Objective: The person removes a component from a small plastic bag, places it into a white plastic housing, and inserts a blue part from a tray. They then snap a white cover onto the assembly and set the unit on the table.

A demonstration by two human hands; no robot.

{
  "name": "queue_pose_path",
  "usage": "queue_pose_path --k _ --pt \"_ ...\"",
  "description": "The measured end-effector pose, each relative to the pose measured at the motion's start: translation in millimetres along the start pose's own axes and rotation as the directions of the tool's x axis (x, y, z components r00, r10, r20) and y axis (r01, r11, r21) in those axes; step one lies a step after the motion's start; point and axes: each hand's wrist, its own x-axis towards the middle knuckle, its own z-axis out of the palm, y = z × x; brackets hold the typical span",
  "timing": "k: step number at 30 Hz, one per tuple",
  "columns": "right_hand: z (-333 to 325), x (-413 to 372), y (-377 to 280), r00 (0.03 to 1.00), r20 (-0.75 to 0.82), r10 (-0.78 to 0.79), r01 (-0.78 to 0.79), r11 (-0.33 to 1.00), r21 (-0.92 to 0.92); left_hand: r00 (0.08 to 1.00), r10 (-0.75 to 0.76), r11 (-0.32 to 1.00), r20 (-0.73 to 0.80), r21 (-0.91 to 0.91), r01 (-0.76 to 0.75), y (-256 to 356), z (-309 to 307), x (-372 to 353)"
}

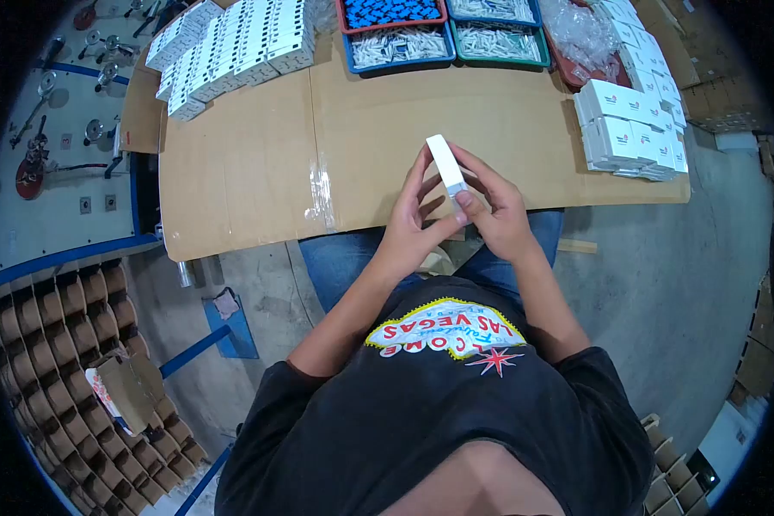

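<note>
A slim white box (pixel 445 162) is held up between both hands, over the front part of the cardboard-covered table. My left hand (pixel 411 213) grips its left side, fingers along the far part and thumb stretched across to the near end. My right hand (pixel 497 209) wraps the other side, with its thumb bent over the near end. The box stands tilted, one narrow white face toward me. Its near end is partly hidden behind the thumbs.
Stacks of white boxes stand at the back left (pixel 236 52) and the right (pixel 632 129). A blue tray (pixel 400 65) and a green tray (pixel 503 64) hold many small white pieces, beside a red tray (pixel 340 19) of blue pieces. Clear plastic bags (pixel 580 39) lie nearby.
</note>
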Motion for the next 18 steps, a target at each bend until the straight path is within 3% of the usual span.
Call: queue_pose_path --k 2,3,5,9,11,18 --pt "1 -1 2 0.999 -0.036 -0.028 0.028 1.000 -0.008 0.966 -0.257 0.873 -0.027 -0.436 0.220 10 2 1" --pt "1 0 -1 0.999 -0.034 -0.028 0.027 1.000 -0.007 0.966 -0.257 0.873 -0.029 -0.436 0.220 11 0 0" --pt "0 0 -10 0.991 0.037 -0.129 0.134 0.942 -0.307 0.879 -0.454 0.662 0.147 -0.605 0.443 12 -7 -2" --pt "8 -3 -5 0.986 0.076 -0.151 0.168 0.937 -0.308 0.832 -0.540 0.652 0.123 -0.564 0.506 19 10 -1" --pt "10 -3 -3 0.983 0.055 -0.178 0.185 0.914 -0.362 0.831 -0.555 0.677 0.029 -0.566 0.471 22 16 -2" --pt "19 -3 14 0.944 0.044 -0.327 0.312 0.842 -0.440 0.868 -0.492 0.722 -0.070 -0.589 0.363 17 25 0"
